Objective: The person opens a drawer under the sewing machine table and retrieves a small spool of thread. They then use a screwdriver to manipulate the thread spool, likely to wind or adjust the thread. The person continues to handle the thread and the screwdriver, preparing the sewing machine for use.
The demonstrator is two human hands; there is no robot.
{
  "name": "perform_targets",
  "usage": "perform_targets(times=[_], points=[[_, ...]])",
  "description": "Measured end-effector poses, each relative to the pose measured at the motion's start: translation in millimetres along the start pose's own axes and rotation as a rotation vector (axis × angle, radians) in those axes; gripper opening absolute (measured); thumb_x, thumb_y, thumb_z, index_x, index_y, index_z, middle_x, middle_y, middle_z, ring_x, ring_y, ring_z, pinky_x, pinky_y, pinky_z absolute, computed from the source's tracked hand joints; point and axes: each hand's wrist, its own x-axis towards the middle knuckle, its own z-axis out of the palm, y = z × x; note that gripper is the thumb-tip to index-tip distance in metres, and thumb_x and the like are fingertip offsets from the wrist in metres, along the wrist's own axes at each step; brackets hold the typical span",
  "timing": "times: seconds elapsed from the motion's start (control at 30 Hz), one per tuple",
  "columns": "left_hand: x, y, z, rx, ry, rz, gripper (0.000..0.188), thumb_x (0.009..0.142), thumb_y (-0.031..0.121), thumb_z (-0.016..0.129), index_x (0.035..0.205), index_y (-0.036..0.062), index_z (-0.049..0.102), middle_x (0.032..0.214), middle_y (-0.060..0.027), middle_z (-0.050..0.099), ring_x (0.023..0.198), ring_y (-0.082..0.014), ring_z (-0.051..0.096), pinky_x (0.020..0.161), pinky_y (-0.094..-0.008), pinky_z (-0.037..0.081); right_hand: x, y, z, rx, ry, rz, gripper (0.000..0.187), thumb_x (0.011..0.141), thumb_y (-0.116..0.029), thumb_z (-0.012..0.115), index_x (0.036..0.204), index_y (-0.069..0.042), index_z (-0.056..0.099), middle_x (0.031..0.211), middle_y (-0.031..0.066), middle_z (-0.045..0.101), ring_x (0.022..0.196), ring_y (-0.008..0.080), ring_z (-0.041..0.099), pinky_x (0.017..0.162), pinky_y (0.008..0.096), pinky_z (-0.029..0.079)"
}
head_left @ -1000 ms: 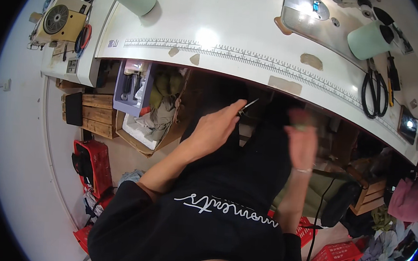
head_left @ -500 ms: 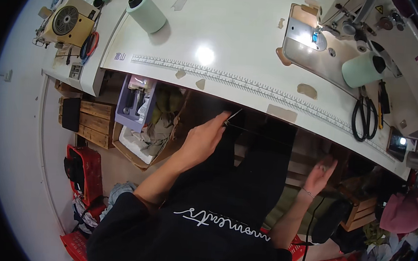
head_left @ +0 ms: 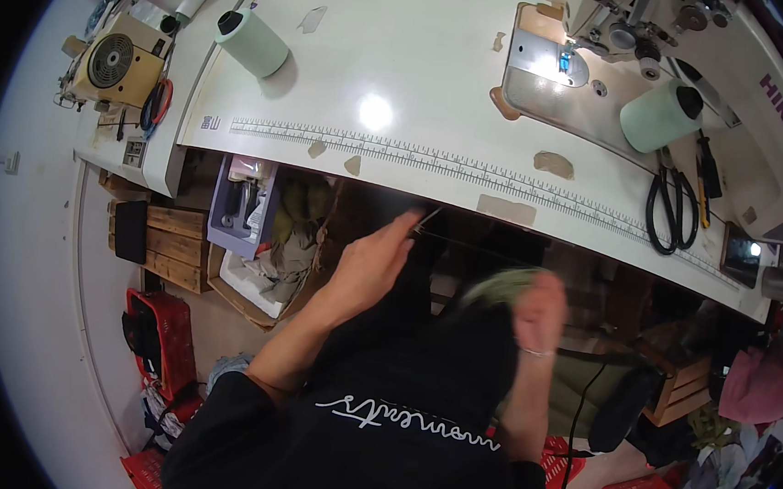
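My left hand [head_left: 367, 266] is just below the front edge of the table, its fingers closed round a thin, shiny tool [head_left: 429, 216] whose kind I cannot make out. A dark line, like a cord or thread, runs to the right from near those fingertips. Over my lap, my right hand [head_left: 541, 313] is closed on a pale green piece of fabric [head_left: 496, 290]. Both the hand and the fabric are smeared by motion. The fabric trails to the left of the fingers, over my dark trousers.
The white sewing table [head_left: 369, 68] has a printed ruler along its front. A sewing machine [head_left: 743, 97], a thread cone [head_left: 661, 117] and black-handled scissors [head_left: 673, 207] are at the right, another cone [head_left: 253, 42] at the left. Under the table hangs a purple drawer [head_left: 240, 205] above a cardboard box [head_left: 267, 304].
My right hand has moved left and inward over my lap; it was open and is now closed on the pale green fabric. My left hand has barely moved. The whole view has shifted slightly.
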Motion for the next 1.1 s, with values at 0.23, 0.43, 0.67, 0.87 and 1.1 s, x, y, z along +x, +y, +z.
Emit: perform_targets(times=[0.23, 0.43, 0.67, 0.87, 1.1], points=[[-0.3, -8.7, -2.1, 0.000, 0.017, -0.027, 0.040, 0.095, 0.006, 0.052, 0.135, 0.0049, 0.044, 0.108, -0.0244, 0.064, 0.099, -0.0445, 0.061, 0.079, -0.0483, 0.049, -19.9, -102.6, -161.1, 0.344, -0.214, -0.390, 0.033, 0.099, -0.015, 0.055, 0.130, -0.005, 0.053, 0.117, 0.0066, 0.062, 0.104, 0.0149, 0.059, 0.071, 0.0282, 0.050], [3.2, 12.0, 11.8, -0.023, -0.056, 0.035, 0.043, 0.095, 0.005, 0.054, 0.136, 0.0035, 0.044, 0.111, -0.0243, 0.063, 0.102, -0.0434, 0.061, 0.081, -0.0461, 0.050, 21.7, 21.7, 41.9, -0.250, -0.230, -0.061, 0.045, 0.095, -0.012, 0.056, 0.138, -0.002, 0.045, 0.136, 0.0136, 0.053, 0.128, 0.0275, 0.051, 0.087, 0.0364, 0.053], [-1.5, -1.9, 2.0, -0.003, 0.009, 0.006, 0.041, 0.095, 0.004, 0.052, 0.135, 0.0038, 0.045, 0.111, -0.0248, 0.063, 0.103, -0.0441, 0.060, 0.082, -0.0459, 0.049, 8.4, 33.1, 48.1, -0.585, -0.168, 0.248, 0.013, 0.091, -0.001, 0.052, 0.100, -0.001, 0.062, 0.082, -0.0006, 0.060, 0.061, 0.0059, 0.049, 0.053, 0.0211, 0.041], [-3.0, -21.8, -2.5, -0.028, 0.035, -0.091, 0.041, 0.096, 0.005, 0.050, 0.136, 0.0052, 0.044, 0.110, -0.0257, 0.063, 0.105, -0.0446, 0.059, 0.082, -0.0461, 0.049, -23.1, -109.2, -176.4, 0.350, 0.073, -0.643, 0.044, 0.100, -0.029, 0.054, 0.139, -0.009, 0.048, 0.134, 0.0143, 0.057, 0.120, 0.0241, 0.056, 0.090, 0.0364, 0.052], [-1.4, -0.4, 22.2, -0.039, -0.051, 0.044, 0.042, 0.095, 0.005, 0.051, 0.137, 0.0048, 0.044, 0.116, -0.0227, 0.062, 0.103, -0.0430, 0.060, 0.081, -0.0467, 0.050, 11.8, -13.8, 3.4, -0.079, -0.142, -0.159, 0.048, 0.101, -0.026, 0.052, 0.143, -0.006, 0.040, 0.143, 0.0161, 0.048, 0.131, 0.0258, 0.048, 0.098, 0.0387, 0.047]])
